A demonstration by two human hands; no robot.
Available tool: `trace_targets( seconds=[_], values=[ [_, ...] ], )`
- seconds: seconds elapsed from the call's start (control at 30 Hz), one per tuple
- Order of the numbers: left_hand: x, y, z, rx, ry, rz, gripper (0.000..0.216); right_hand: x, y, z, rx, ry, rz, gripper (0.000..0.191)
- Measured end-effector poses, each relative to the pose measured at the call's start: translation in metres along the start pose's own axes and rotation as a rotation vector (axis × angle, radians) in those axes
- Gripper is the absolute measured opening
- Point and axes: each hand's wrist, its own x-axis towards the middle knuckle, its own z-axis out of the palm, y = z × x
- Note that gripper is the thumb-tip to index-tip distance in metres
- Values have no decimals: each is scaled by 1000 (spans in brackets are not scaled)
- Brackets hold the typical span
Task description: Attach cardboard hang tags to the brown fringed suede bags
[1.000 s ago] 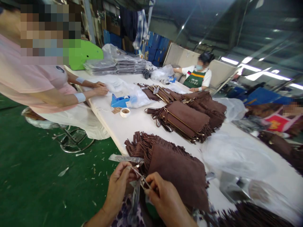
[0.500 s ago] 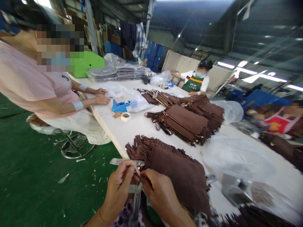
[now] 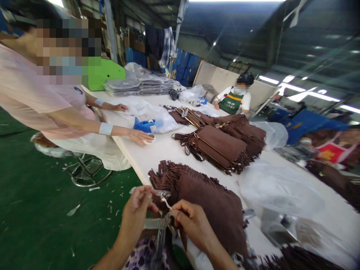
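Note:
A brown suede bag (image 3: 210, 210) with fringe lies on the near part of the table, just beyond my hands. My right hand (image 3: 192, 221) pinches the lower end of a thin whitish strip (image 3: 167, 203). The strip runs up to shiny metal hardware and clear plastic beside the bag. My left hand (image 3: 137, 210) is at the left of that hardware, fingers curled and closed; what lies between its fingertips is hidden. Below, between my hands, a clear plastic band (image 3: 154, 224) and a strap hang over my patterned clothing (image 3: 140, 253).
More fringed brown bags (image 3: 216, 144) with gold trim lie further up the white table (image 3: 152, 165). Clear plastic bags (image 3: 281, 187) spread at right. A co-worker's hand (image 3: 142, 137) rests by a blue tape dispenser (image 3: 144, 125). A stool (image 3: 90, 172) stands at left.
My hands have drawn slightly apart, exposing the whitish strip between them. The co-worker at left has reached onto the tape roll. The far co-worker has pulled an arm back from the plastic.

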Motion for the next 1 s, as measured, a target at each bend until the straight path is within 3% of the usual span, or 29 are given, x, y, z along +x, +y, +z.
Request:
trace_targets(
  seconds=[0.07, 0.1, 0.23, 0.3, 0.47, 0.7, 0.87, 1.0],
  values=[
    [-8, 0, -7, 124, 134, 132, 30, 1, 1, 0, 1, -1, 6, 19],
    [-12, 0, -8, 165, 143, 162, 30, 1, 1, 1, -8, 0, 4, 20],
    [-21, -7, 3, 115, -176, -45, 34, 1, 0, 2, -47, -10, -8, 22],
    [-19, -11, 13, 46, -267, -145, 37, 0, -2, 3, -61, -14, -26, 22],
    [-12, -10, 25, 1, -224, -91, 30, -3, -6, 4, -114, 9, -75, 22],
    [-15, -10, 9, 3, -217, -137, 30, -4, -5, 1, -190, 62, -50, 20],
    [-12, -4, 5, -241, -420, -183, 21, 2, 1, -1, -140, 60, -56, 19],
    [-6, 1, 5, -430, -584, -236, 17, 1, 0, -3, 157, -56, 77, 19]
  ],
)
